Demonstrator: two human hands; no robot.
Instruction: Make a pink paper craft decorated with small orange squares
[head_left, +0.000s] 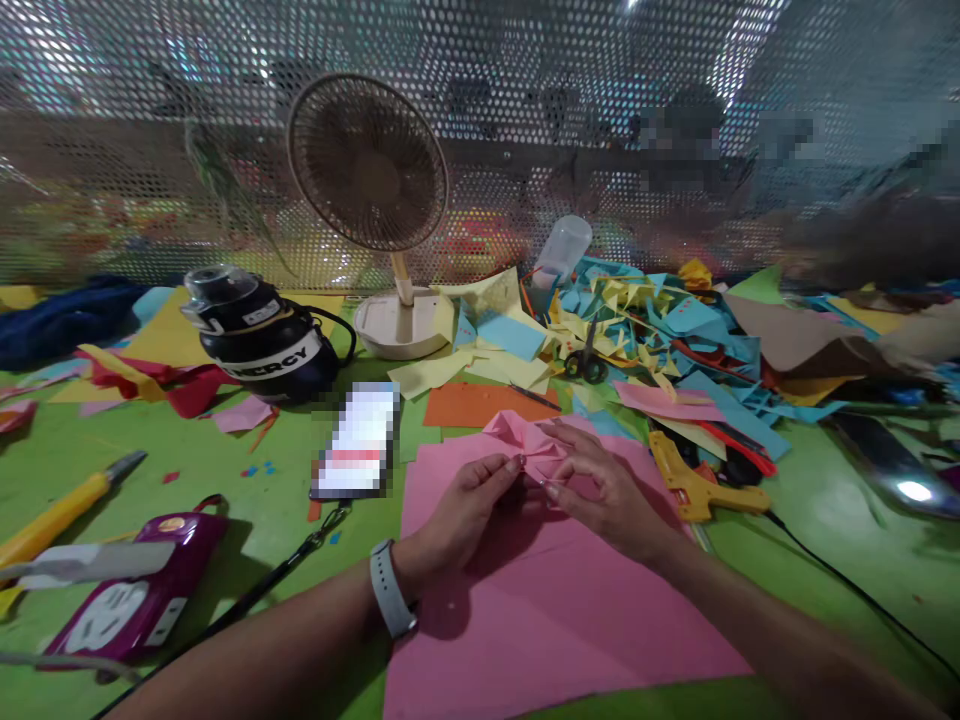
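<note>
Between my hands is a small folded pink paper piece [517, 432], its creased flaps spread out. My left hand [472, 500], with a grey watch strap on the wrist, pinches its lower edge between thumb and fingers. On the other side, my right hand [600, 485] grips its right part with thumb and fingertips. Both hands are over a large pink paper sheet [555, 620] lying on the green table. An orange paper sheet [465, 403] lies just beyond the folded piece.
A yellow glue gun [701, 485] with a black cord lies to the right. Left are a lit phone [358, 440], a black bottle [262, 345] and a purple power strip [142, 580]. Behind stand a fan [375, 180] and heaped paper scraps [675, 320] with scissors [587, 362].
</note>
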